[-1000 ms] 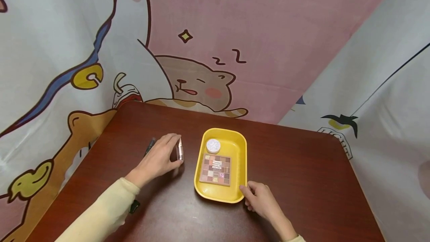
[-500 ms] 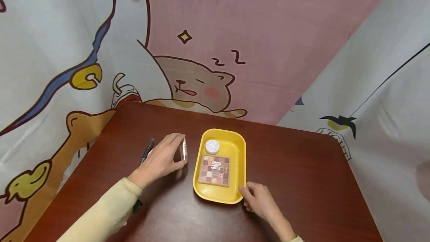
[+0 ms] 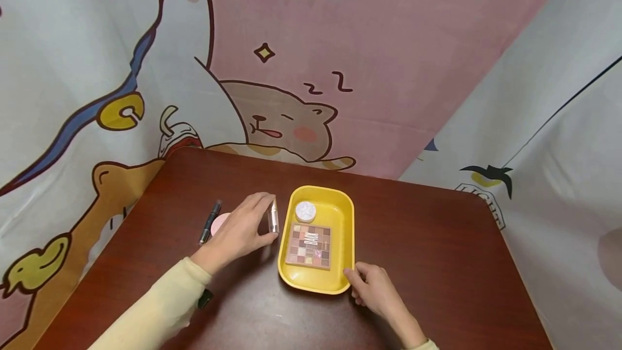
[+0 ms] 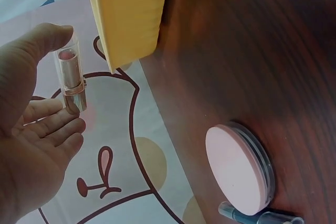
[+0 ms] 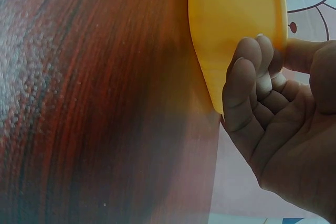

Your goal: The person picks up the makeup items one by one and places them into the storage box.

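Observation:
My left hand [image 3: 241,231] pinches a lipstick [image 4: 70,72] between thumb and fingertips. The lipstick has a clear cap, a pinkish bullet and a shiny metallic base. It is close to the left side of a yellow tray [image 3: 351,220]. At the tray's near right corner, my right hand [image 3: 379,291] grips the rim, thumb over the edge and curled fingers against the outer wall. Inside the tray lie an eyeshadow palette [image 3: 309,247] with many coloured squares and, beyond it, a small round white case [image 3: 305,211].
Left of my left hand, a round pink compact [image 4: 236,171] lies on the brown table [image 3: 427,242], beside a dark pen-like stick [image 3: 210,222]. A small dark object [image 3: 205,299] shows from under the left sleeve. A cartoon-printed curtain [image 3: 389,69] hangs behind the table.
My left hand has moved right with the lipstick, closer to the tray, uncovering the pink compact and more of the dark stick. The right hand keeps its grip on the rim.

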Tool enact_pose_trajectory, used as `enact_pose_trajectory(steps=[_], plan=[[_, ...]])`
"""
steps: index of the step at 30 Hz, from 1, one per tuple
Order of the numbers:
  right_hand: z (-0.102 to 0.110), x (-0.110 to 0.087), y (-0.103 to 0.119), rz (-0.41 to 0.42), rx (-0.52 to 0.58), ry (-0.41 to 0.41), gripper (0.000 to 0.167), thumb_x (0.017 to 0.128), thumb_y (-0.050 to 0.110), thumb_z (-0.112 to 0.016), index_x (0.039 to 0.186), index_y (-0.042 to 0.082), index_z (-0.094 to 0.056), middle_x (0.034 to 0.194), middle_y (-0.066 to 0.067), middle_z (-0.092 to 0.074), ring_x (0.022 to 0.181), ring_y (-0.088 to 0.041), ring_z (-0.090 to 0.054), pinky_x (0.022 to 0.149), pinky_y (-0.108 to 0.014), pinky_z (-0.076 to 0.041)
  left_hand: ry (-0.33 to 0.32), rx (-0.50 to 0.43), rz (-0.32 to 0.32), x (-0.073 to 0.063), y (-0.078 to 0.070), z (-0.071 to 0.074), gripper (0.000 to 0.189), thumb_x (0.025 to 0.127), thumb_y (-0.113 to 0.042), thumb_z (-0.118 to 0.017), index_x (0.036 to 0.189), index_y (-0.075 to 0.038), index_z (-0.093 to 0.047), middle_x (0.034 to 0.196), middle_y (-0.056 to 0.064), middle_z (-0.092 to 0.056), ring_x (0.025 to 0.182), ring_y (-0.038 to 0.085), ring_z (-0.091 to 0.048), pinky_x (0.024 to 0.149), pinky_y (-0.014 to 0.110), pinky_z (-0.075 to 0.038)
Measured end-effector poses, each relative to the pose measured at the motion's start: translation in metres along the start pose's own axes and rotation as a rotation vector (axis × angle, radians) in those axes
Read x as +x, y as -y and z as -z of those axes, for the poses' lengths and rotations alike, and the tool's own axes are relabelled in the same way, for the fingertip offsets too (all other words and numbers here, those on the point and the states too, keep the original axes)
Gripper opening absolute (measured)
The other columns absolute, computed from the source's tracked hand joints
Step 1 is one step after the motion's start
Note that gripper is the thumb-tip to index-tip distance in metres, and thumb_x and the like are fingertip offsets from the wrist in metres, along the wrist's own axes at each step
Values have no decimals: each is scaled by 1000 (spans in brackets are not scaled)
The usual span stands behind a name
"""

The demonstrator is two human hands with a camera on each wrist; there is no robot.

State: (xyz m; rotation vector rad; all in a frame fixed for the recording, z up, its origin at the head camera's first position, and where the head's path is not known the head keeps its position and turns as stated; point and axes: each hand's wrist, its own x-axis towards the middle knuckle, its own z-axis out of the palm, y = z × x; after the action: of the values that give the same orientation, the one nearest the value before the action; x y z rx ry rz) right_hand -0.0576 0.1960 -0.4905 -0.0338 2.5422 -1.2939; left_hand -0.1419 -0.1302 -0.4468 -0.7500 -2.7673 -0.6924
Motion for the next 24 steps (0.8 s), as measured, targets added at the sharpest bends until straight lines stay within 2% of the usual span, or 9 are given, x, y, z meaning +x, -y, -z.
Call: enact_pose_trajectory(steps=[15,24], plan=[[0,0,1,-6,-4,-8,38,103,27,-64,72,9,-54,59,1,-56,49,-15,-56,44,-26,-47,22,-23,-12,9,-16,-4,83,75,-28,-93,142,2,-54,141,18,-57,133,31,-53,112,46,-45],[-1,0,1,-4,-3,-17,38,103,25,-64,71,9,-53,58,1,-56,48,-14,-56,44,-26,-47,42,-42,-12,15,-25,-10,82,75,-28,-93,142,0,-55,141,12,-57,133,27,-53,111,43,-46]])
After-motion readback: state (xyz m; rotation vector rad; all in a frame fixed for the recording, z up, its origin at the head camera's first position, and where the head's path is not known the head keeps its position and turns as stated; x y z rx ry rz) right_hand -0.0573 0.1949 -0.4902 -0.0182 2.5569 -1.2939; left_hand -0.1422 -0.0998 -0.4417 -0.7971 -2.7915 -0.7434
